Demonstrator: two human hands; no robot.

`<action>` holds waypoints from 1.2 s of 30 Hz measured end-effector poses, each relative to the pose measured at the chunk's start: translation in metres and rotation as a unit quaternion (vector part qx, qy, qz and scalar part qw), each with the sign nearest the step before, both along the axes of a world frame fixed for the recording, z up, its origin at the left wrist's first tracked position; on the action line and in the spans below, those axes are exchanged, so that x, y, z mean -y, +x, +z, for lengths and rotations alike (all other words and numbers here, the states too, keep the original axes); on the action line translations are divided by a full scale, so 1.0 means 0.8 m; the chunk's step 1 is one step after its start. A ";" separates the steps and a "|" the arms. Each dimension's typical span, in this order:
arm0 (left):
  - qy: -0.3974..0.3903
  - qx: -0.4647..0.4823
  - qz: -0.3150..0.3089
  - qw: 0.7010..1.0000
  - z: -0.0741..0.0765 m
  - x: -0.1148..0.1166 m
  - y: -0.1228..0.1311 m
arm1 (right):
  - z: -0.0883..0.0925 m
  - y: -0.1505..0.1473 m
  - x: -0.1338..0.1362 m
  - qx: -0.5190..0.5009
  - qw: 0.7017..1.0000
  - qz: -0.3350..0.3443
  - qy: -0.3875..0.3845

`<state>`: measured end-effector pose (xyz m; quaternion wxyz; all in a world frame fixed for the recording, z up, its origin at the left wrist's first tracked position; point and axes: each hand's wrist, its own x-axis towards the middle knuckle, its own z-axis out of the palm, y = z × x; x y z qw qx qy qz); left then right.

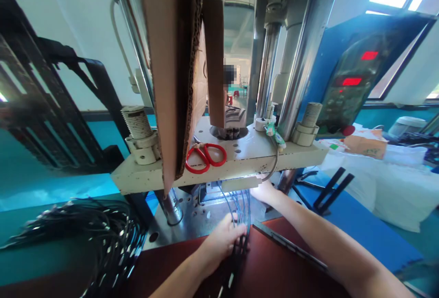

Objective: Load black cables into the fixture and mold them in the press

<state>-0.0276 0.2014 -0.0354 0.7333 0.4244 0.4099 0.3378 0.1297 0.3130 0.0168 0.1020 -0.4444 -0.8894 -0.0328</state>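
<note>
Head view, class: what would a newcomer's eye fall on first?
Red-handled scissors stand out first, at the front edge of the pale machine plate. Below them, the left hand holds a bundle of thin cables. At upper right, red displays glow on the blue control box.

A reddish-brown desk spreads along the near edge, its surface plain and smooth. A narrow dark metal strip lies slantwise on its right part. A bundle of dark cables runs over its middle; whether it rests there cannot be told. Behind the desk sits a grey metal base plate, dotted with holes. Above that, a chipped cream platen carries scissors, their red handles jutting past its front edge. At left, a large heap of black cables lies beside the base plate. At right, a blue surface bears two upright black bars.
</note>
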 end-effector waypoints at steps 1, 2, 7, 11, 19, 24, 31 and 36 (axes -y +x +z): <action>0.050 -0.060 0.047 0.996 -0.002 -0.008 -0.007 | -0.007 0.002 0.012 0.003 1.000 0.017 0.016; 0.114 -0.132 0.096 0.980 -0.004 -0.017 -0.015 | -0.014 0.004 0.023 0.008 0.999 0.034 0.039; 0.498 -0.439 0.169 0.729 -0.005 -0.057 -0.054 | -0.036 0.006 0.044 0.030 0.991 0.047 0.124; 0.604 -0.541 0.014 0.585 -0.005 -0.076 -0.072 | -0.039 0.005 0.034 0.036 0.988 0.055 0.136; 0.620 -0.574 0.030 0.534 -0.019 -0.083 -0.086 | -0.046 0.013 0.025 0.041 0.987 0.051 0.145; 0.633 -0.491 0.043 0.597 0.010 -0.085 -0.057 | -0.044 0.010 0.021 0.018 0.986 0.068 0.151; 0.630 -0.464 0.030 0.622 0.024 -0.100 -0.022 | -0.031 0.004 0.018 -0.057 0.990 0.083 0.102; 0.606 -0.490 0.038 0.626 0.014 -0.102 -0.016 | -0.028 0.005 0.012 -0.033 0.994 0.076 0.070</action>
